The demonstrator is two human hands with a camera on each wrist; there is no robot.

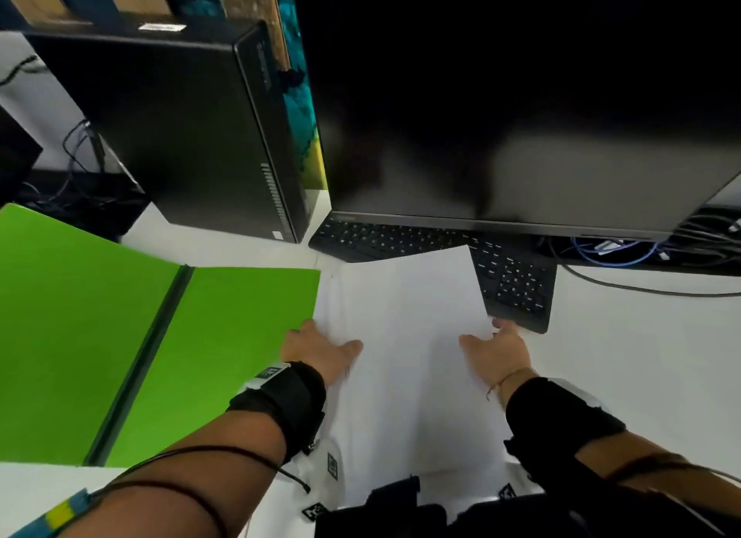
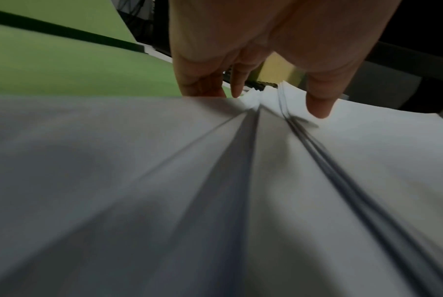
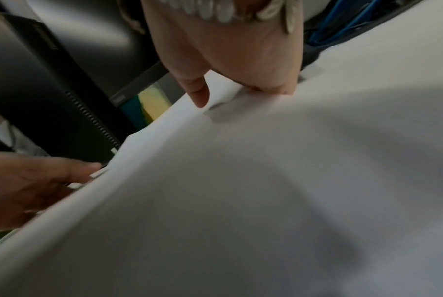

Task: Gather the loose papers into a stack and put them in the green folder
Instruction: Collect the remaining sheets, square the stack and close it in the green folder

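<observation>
A stack of white papers (image 1: 405,329) lies in front of me on the white desk, its far corner over the keyboard. My left hand (image 1: 316,347) holds the stack's left edge, thumb on top and fingers under the sheets; the left wrist view shows the paper edges (image 2: 283,112) fanned under the thumb. My right hand (image 1: 495,347) grips the right edge, thumb on top in the right wrist view (image 3: 198,94). The green folder (image 1: 132,337) lies open flat to the left of the stack, its dark spine running diagonally.
A black keyboard (image 1: 513,281) sits behind the papers under a dark monitor (image 1: 521,116). A black computer tower (image 1: 180,128) stands at the back left. Cables (image 1: 625,249) trail at the right. Bare white desk (image 1: 641,357) stretches to the right.
</observation>
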